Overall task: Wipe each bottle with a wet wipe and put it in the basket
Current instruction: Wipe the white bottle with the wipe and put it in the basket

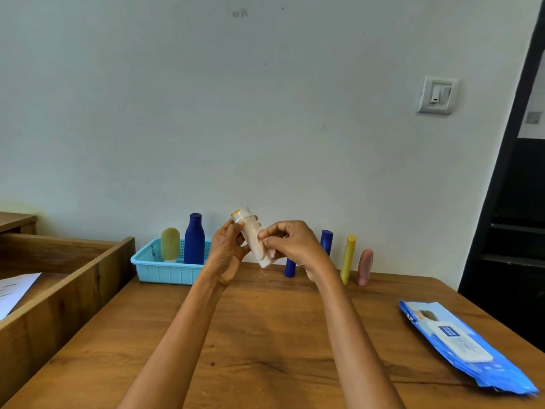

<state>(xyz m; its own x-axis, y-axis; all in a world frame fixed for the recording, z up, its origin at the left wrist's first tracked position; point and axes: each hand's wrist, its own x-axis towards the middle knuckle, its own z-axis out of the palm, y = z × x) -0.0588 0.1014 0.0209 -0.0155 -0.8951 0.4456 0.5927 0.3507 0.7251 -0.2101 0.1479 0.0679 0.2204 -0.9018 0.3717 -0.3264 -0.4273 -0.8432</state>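
My left hand grips a pale cream bottle with a yellowish cap, held tilted above the table's far middle. My right hand pinches a white wet wipe wrapped round the bottle's lower half. A light blue basket stands at the back left and holds a tall dark blue bottle and an olive-yellow bottle, both upright. Along the wall stand a dark blue bottle, partly hidden by my right hand, a slim yellow bottle and a pink bottle.
A blue pack of wet wipes lies near the table's right edge. A wooden-sided ledge with a sheet of paper borders the table on the left. A wall switch is above on the right.
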